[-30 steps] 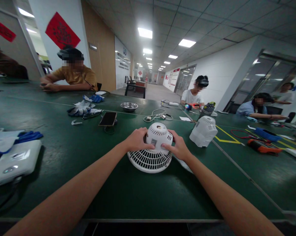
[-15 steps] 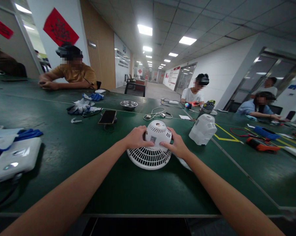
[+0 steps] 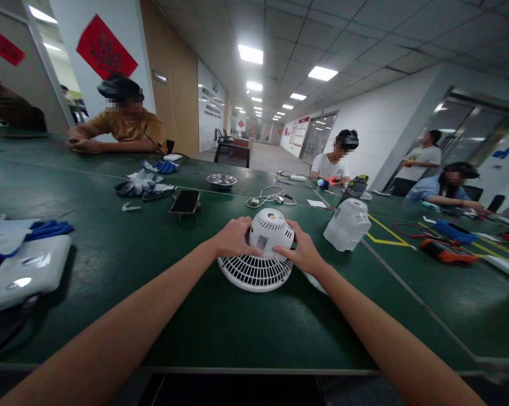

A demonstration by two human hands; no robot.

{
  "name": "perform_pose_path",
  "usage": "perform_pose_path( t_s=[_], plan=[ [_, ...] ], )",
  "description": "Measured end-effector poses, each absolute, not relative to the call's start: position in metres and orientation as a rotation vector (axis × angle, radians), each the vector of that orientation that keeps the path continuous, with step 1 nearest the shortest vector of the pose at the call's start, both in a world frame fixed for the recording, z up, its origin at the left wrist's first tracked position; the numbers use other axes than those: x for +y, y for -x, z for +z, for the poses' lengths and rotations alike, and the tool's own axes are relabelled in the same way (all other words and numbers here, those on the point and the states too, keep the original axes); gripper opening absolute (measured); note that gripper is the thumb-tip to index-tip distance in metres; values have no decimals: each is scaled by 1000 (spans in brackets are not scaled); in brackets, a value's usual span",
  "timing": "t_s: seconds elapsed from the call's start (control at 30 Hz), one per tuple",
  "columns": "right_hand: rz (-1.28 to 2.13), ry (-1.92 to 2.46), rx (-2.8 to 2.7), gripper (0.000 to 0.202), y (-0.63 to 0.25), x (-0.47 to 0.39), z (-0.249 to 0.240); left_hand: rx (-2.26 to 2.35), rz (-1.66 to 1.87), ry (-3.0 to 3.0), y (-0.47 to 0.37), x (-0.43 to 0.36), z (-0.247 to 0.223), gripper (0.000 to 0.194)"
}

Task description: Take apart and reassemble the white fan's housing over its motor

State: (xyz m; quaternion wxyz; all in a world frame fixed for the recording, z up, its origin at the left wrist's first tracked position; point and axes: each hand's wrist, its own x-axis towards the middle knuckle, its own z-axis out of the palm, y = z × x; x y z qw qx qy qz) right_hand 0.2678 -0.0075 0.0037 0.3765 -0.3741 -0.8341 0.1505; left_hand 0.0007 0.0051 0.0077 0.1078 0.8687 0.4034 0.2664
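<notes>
A white rounded housing [image 3: 271, 228] with vent slots and a grey printed label sits over a round white fan grille [image 3: 256, 273], which rests on the green table. My left hand [image 3: 237, 238] is wrapped round the housing's left side, its thumb near the label. On the opposite side my right hand [image 3: 300, 248] grips the same housing, thumb across its front. Both hands' far fingertips are hidden behind it. To the right stands a white plastic cover [image 3: 347, 224]. Part of a pale flat item [image 3: 317, 283] shows beside my right wrist.
Ahead on the green table [image 3: 186, 316] are a phone [image 3: 185, 202], a metal bowl [image 3: 221, 181], a white cable [image 3: 271, 197] and gloves [image 3: 144, 185]. A white device [image 3: 28, 273] lies left, an orange meter [image 3: 447, 252] right. Several people sit around the table.
The view has shifted slightly. Both hands keep their hold on the housing, with the right thumb moved slightly left. A person in the right background now stands more upright, further left.
</notes>
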Motion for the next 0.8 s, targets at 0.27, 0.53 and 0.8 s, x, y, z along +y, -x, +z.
perform_pose_path(
  t_s=[0.27, 0.53, 0.8],
  plan=[
    [236, 1011, -2151, 88, -273, -6, 7, 1209, 929, -2505, -3, 4, 2, 63],
    [571, 857, -2236, 92, -271, -14, 6, 844, 1026, -2385, -7, 0, -7, 134],
    [627, 839, -2231, 96, -269, -13, 8, 888, 1076, -2421, -14, -6, 2, 126]
  ],
)
